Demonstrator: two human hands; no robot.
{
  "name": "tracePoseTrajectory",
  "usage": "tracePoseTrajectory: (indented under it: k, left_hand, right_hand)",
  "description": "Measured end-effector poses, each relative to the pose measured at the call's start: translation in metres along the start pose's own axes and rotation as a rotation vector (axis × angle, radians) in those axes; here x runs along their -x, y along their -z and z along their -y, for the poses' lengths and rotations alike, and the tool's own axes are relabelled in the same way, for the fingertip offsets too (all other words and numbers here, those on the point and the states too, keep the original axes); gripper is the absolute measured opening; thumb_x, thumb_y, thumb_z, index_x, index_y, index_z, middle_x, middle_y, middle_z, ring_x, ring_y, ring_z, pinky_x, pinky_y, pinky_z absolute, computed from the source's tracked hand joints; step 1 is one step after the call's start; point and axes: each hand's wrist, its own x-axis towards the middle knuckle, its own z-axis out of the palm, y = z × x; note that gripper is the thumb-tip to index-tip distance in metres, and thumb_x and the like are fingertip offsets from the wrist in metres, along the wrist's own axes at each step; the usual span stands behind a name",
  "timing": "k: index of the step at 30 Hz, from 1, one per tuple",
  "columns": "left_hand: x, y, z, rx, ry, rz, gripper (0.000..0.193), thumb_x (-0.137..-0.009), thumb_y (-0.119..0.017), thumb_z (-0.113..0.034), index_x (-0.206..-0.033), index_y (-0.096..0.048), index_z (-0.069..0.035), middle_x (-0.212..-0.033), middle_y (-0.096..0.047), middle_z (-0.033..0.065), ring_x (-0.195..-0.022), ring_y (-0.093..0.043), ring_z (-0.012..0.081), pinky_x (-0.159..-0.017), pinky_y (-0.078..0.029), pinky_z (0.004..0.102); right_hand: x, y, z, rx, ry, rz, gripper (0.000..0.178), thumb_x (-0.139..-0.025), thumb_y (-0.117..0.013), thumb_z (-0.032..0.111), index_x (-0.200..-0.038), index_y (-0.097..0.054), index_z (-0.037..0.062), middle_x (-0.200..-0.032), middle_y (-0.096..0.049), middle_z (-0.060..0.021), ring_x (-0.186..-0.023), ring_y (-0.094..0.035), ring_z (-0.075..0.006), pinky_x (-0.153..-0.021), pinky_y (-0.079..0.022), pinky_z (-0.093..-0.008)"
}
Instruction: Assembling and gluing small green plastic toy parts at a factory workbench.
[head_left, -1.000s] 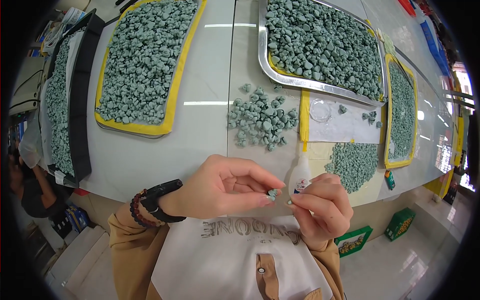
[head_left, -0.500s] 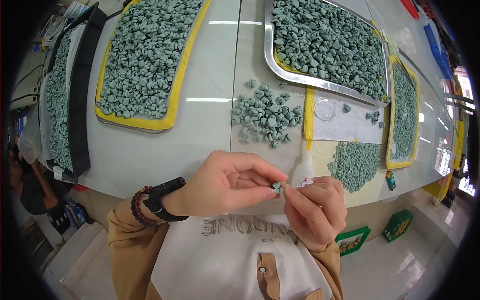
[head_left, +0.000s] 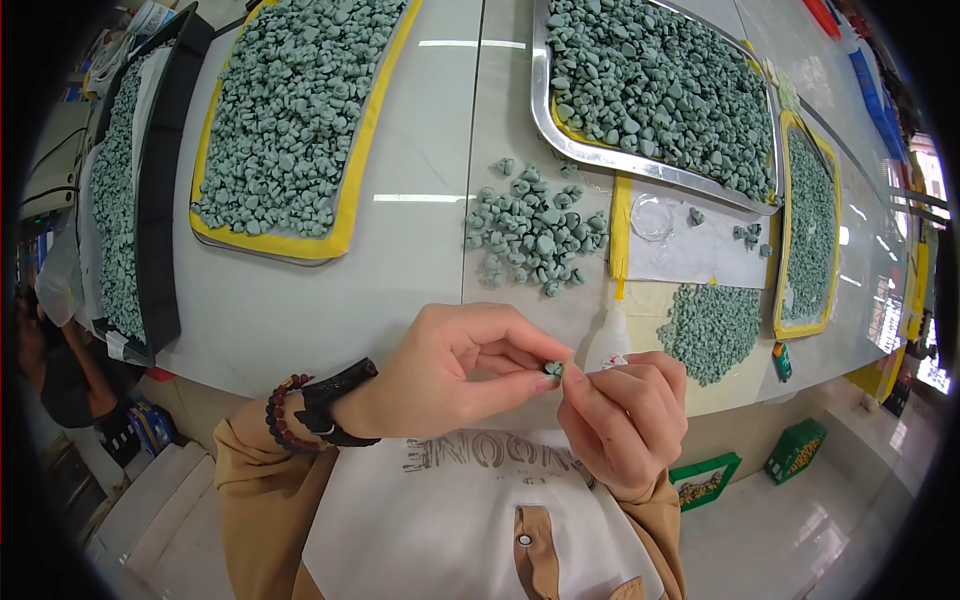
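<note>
My left hand (head_left: pixel 465 362) pinches a small grey-green, stone-like piece (head_left: pixel 552 369) between thumb and index finger, just beyond the table's near edge. Against that piece, the thumb and index fingertips of my right hand (head_left: pixel 632 410) press together; whether they hold a second bit is hidden. A white squeeze bottle (head_left: pixel 611 336) with a yellow tip lies right behind my right fingers, partly covered by them. Farther back is a loose heap of similar grey-green pieces (head_left: pixel 540 232). To the right, a pile of smaller pieces (head_left: pixel 712 330) lies on a cream sheet.
A metal-rimmed tray (head_left: pixel 590 155) full of pieces stands at the back right. Yellow-edged trays stand left (head_left: pixel 345 235) and far right (head_left: pixel 800 328). A black bin (head_left: pixel 160 200) is at far left. A clear ring (head_left: pixel 652 218) lies on a white board (head_left: pixel 690 262). Green boxes (head_left: pixel 797 450) sit below.
My right hand has shifted slightly left, its fingertips closing in on the piece. That piece has tilted and moved up a little; my left hand has barely moved.
</note>
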Motion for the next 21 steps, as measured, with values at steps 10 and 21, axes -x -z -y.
tracePoseTrajectory:
  k: [10, 21]
  left_hand:
    - [0.001, -0.001, 0.007, -0.116, -0.128, -0.075, 0.025, -0.077, -0.056, 0.013, -0.101, -0.06, 0.006, -0.1, -0.059, 0.0131, -0.094, -0.059, 0.0163, -0.082, -0.05, 0.0272]
    - [0.002, 0.0, 0.006, -0.139, -0.321, -0.084, 0.024, -0.073, -0.057, 0.015, -0.094, -0.062, 0.005, -0.099, -0.062, 0.0169, -0.092, -0.062, 0.0196, -0.081, -0.05, 0.0288]
  right_hand:
    - [0.005, -0.009, 0.001, 0.023, -0.003, -0.014, 0.025, -0.058, -0.069, -0.001, -0.083, -0.066, 0.0008, -0.071, -0.053, -0.0007, -0.055, -0.048, -0.0133, -0.063, -0.042, -0.0304]
    - [0.008, -0.015, 0.001, -0.301, -0.197, -0.181, 0.031, -0.056, -0.069, -0.006, -0.086, -0.064, 0.0013, -0.076, -0.056, -0.0049, -0.064, -0.051, -0.0175, -0.059, -0.041, -0.0291]
